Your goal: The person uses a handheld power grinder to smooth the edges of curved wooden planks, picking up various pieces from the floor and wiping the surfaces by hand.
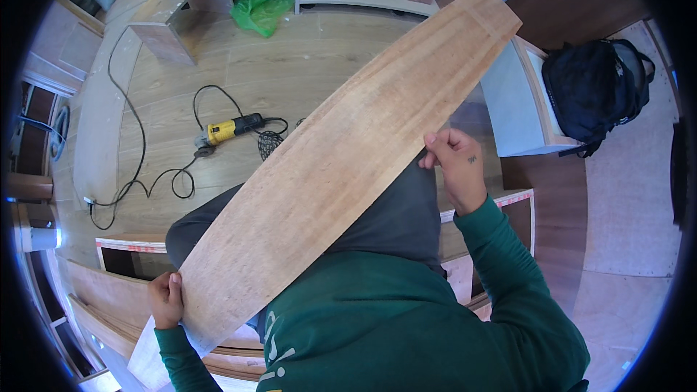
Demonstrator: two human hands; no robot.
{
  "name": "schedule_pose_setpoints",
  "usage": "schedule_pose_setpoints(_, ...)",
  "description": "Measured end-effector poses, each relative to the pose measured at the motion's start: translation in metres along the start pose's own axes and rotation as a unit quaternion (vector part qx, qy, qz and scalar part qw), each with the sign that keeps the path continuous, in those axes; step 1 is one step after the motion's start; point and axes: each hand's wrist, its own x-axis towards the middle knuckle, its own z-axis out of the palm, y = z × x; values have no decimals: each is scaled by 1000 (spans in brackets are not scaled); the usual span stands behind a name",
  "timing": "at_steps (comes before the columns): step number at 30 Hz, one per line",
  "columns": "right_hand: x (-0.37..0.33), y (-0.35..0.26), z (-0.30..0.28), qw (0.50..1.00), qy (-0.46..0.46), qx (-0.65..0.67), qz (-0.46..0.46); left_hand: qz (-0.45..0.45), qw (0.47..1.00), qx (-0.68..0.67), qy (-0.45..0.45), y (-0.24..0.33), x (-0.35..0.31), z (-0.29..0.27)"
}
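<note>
A long, light-brown wooden board lies slantwise across my lap, from the lower left up to the far right. My left hand is closed on its near left end, the thumb on the top face. At the board's right edge, past its middle, my right hand is closed, with thumb and forefinger pinching that edge. Its other fingers curl in beneath, and their tips are partly hidden. Under the board show my dark trousers and green sleeves.
A yellow and black angle grinder lies on the wood floor, its black cord looping leftward. Farther off are a green plastic bag and a small wooden stand. A black backpack rests on a white cabinet at right.
</note>
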Motion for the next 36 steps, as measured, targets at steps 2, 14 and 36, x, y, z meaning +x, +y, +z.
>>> schedule_pose_setpoints(2, -2, 4, 4, 1000, -17, 4, -15, -9, 1000, 9, -1, 0, 0, -3)
schedule_pose_setpoints(14, 96, 70, -111, 986, 1, 166, -32, -12, 993, 106, 44, 37, 0, -24)
schedule_pose_setpoints(36, 210, 67, -88, 942, 71, 328, -7, 32, 931, 289, 222, 15, -164, 63)
